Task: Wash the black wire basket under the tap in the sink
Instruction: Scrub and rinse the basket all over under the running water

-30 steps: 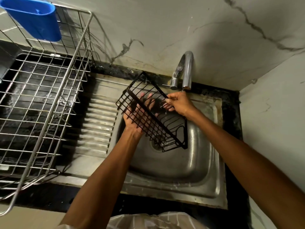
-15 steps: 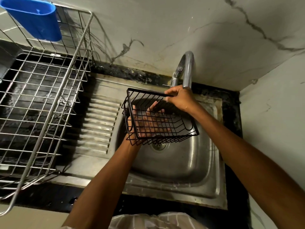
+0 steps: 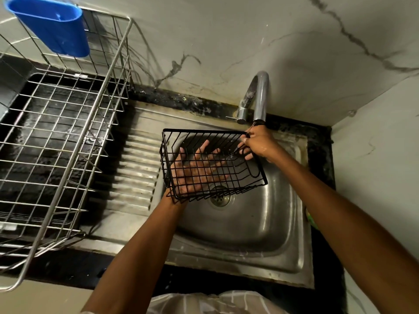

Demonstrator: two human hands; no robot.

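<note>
The black wire basket (image 3: pixel 199 137) hangs over the steel sink (image 3: pixel 260 234), its open side facing me, just below the curved tap (image 3: pixel 260 96). My left hand (image 3: pixel 197 171) lies spread flat under the basket's bottom grid, fingers straight, seen through the wires. My right hand (image 3: pixel 258 143) grips the basket's far right corner by the rim, right under the tap's spout. I cannot tell whether water runs. The drain (image 3: pixel 220 197) shows beneath the basket's front edge.
A large steel dish rack (image 3: pixel 68 137) stands on the black counter to the left, with a blue plastic holder (image 3: pixel 52 28) hung on its back rail. The ribbed drainboard (image 3: pixel 138 168) lies between rack and sink. Marble walls close in behind and to the right.
The basket went from tilted on edge to nearly level with its opening up. It then shifted slightly right, and my right hand moved to the far right corner under the spout.
</note>
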